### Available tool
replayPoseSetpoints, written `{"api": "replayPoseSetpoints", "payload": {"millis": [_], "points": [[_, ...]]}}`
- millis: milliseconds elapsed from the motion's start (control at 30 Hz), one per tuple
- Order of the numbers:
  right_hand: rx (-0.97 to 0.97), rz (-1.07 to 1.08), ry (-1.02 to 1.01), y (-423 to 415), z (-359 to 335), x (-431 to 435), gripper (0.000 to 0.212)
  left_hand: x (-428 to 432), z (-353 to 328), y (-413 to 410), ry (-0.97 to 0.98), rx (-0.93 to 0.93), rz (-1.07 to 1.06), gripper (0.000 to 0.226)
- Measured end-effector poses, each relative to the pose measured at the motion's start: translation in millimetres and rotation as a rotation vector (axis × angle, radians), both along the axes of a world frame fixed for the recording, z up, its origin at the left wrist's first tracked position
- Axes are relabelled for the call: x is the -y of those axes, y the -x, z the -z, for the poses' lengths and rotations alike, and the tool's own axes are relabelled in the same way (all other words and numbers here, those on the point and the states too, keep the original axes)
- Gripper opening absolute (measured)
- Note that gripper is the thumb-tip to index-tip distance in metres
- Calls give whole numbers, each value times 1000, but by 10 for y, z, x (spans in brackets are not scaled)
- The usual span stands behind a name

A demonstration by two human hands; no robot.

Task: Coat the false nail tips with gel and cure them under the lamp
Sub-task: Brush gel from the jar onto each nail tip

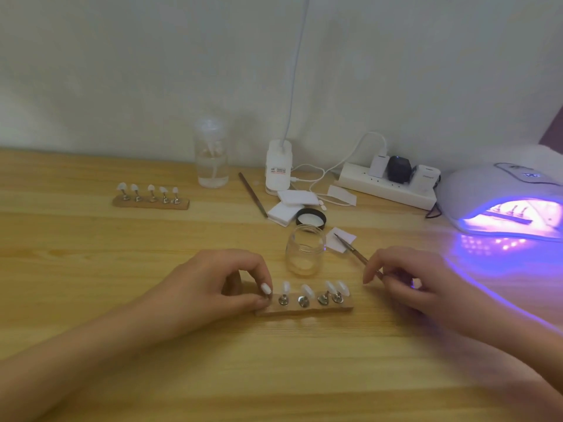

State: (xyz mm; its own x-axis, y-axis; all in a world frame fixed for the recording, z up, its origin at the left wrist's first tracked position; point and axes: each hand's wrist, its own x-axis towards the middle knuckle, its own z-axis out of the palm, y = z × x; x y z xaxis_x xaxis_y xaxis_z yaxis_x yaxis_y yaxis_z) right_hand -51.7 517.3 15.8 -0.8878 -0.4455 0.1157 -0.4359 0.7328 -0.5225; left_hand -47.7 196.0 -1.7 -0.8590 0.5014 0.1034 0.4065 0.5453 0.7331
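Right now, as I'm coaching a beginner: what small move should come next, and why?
Probably dip the brush into the open glass jar. The right hand holds it beside the jar, the left hand pinches the end of the near nail-tip holder, and the lit lamp already holds another holder.

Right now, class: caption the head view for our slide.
The left hand holds the nail stand; the right hand holds a brush near the glowing lamp.

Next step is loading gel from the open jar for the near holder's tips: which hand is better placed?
Right. The right hand grips the brush, whose tip lies just beside the jar. The left hand pinches the near holder at its left end, steadying it.
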Motion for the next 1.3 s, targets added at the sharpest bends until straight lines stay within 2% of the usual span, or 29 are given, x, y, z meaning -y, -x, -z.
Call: {"api": "replayPoseSetpoints", "payload": {"millis": [100,200,367,467,533,667,767,833,967,1033,1133,1300], "points": [[109,19,285,12,-96,-70,36,14,9,-25,-8,-64,14,12],[188,10,588,39,-184,-123,25,22,-3,-69,98,-208,25,8],[147,24,808,213,-165,-73,28,5,-52,-143,248,-383,15,8],[144,92,1077,343,-133,87,13,-11,-43,-146,232,-380,-7,8],[142,139,1231,417,-108,191,23,-22,-15,-145,188,-364,-23,8],[158,224,1342,517,-108,400,43,-17,33,-130,103,-357,-26,11],[169,212,1328,570,-122,495,34,0,65,-104,17,-275,-25,18],[133,182,1240,595,-129,512,25,20,54,-61,-39,-207,-26,19],[11,139,1052,591,-127,506,22,94,-4,35,-94,-4,-1,11],[-30,119,999,575,-117,519,20,104,6,38,-62,-67,3,13],[-82,91,902,569,-108,542,19,109,8,-9,46,-259,45,15],[-135,43,760,552,-106,625,20,122,21,-67,239,-535,62,4]]}}
